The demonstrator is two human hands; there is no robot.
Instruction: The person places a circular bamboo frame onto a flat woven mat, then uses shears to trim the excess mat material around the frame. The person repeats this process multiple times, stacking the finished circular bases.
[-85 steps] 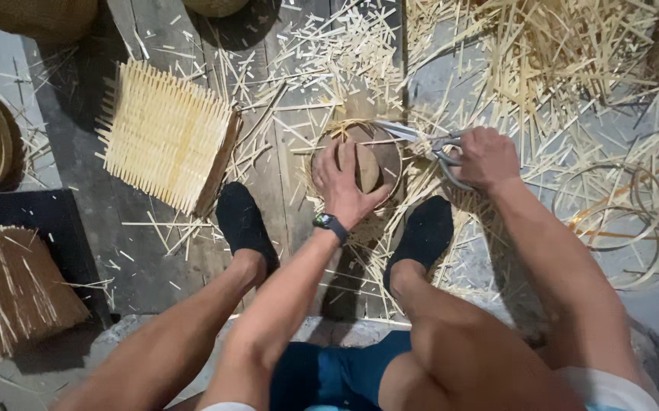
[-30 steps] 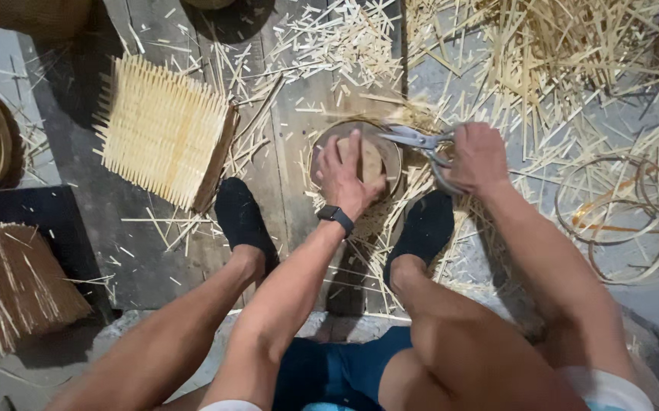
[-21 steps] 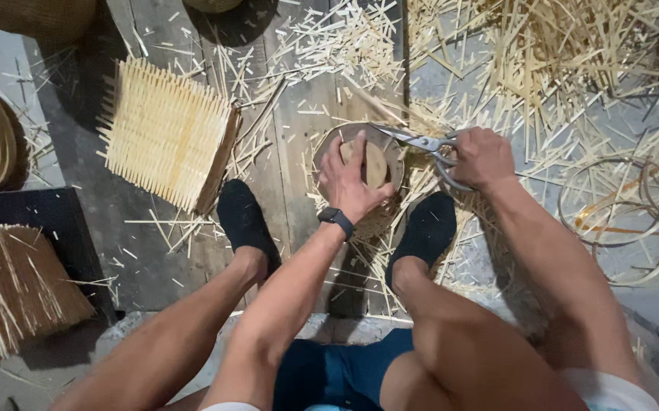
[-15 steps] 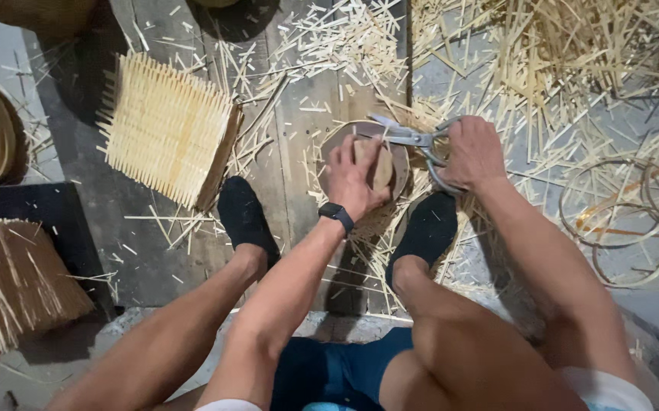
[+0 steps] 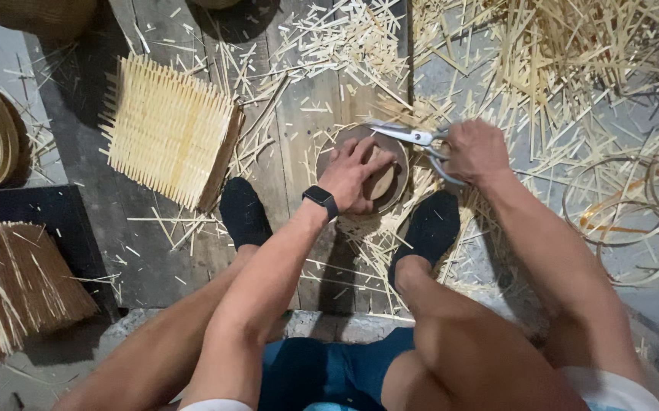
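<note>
Round woven disc (image 5: 396,156) is used as ref; it lies on the plank floor (image 5: 307,99), just ahead of and between the two black-socked feet (image 5: 244,213). Left hand (image 5: 354,173) is laid flat on top of disc, fingers spread and pressed down, wrist w/ dark watch (image 5: 320,201) toward the body; nothing is pinched, disc is just pinned. Right hand (image 5: 475,150) is closed around the handles of the scissors (image 5: 409,137), just right of disc. Key relation: scissors' long axis runs roughly left-right, blades pointed left from the right hand and crossing disc's far-right rim, near the left fingertips. Blade gap can't be told at this res. Left hand is on the disc, right hand beside it, so right is the cutting side. Cut splints (image 5: 573,61) are scattered beyond and right of disc; a square woven mat stack (image 5: 166,129) is well left of it; thin hoops (image 5: 622,202) well right; a bundle of sticks (image 5: 10,289) far left, nearer the body.
</note>
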